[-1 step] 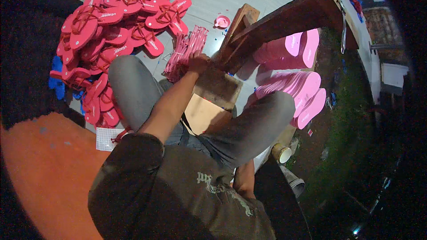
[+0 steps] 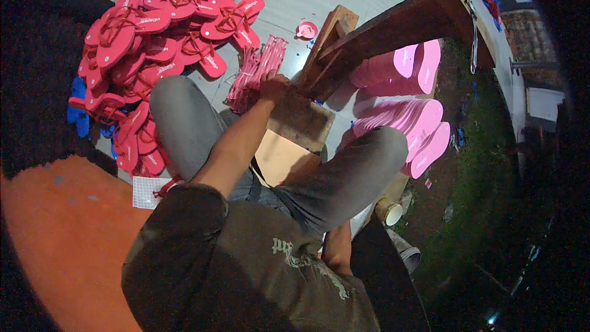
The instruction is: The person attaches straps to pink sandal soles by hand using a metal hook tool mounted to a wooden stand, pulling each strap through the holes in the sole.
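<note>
My left hand [image 2: 275,88] reaches forward between my knees, its fingers bent inward. It is right beside a bundle of pink sandal straps [image 2: 270,55], with the fingertips against or just in front of them. Whatever the fingers may hold is hidden. Under the hand sits a wooden block [image 2: 302,117], and a tan flat board [image 2: 283,157] lies nearer my lap. Of my right arm only a short stretch of forearm [image 2: 337,247] shows below my right thigh; the hand itself is out of sight.
Finished red-pink flip-flops [image 2: 157,49] are heaped at the left, with blue ones [image 2: 78,107] around them. A wooden stand [image 2: 332,49] rises ahead. Pink soles [image 2: 409,117] stand stacked at the right. A small pink dish [image 2: 306,30] and a pale cup [image 2: 390,211] lie farther out.
</note>
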Demonstrator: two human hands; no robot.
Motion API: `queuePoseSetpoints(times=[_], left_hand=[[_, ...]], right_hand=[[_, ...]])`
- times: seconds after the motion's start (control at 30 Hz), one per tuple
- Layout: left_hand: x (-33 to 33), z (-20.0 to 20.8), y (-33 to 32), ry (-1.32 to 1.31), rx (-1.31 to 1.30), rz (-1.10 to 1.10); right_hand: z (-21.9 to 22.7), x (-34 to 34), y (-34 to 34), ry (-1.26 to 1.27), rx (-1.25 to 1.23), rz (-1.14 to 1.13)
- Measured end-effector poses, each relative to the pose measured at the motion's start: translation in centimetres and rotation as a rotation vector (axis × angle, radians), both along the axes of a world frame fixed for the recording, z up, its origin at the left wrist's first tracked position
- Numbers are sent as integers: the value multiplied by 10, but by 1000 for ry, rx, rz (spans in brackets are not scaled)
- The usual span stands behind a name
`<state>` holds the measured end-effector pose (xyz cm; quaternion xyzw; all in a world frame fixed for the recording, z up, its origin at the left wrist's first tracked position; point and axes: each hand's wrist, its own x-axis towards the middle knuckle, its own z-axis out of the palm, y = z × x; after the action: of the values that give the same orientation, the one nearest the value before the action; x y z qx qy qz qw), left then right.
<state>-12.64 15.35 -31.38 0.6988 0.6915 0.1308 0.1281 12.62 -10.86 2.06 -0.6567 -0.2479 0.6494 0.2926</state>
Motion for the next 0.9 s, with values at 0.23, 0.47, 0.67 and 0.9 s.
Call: queuePoseSetpoints(times=[0.23,0.47,0.67,0.9], left_hand=[[11,33,-2,58,-89,23],[10,-22,-4,39,-98,113],[22,49,-16,-23,-257,167],[19,37,-17,-13,-207,140]], right_hand=[[-46,30,-21,4,84,-55],[-138,55,36,41,40,-127],[-214,69,80,89,-21,-151],[-240,74,95,115,-48,-110]])
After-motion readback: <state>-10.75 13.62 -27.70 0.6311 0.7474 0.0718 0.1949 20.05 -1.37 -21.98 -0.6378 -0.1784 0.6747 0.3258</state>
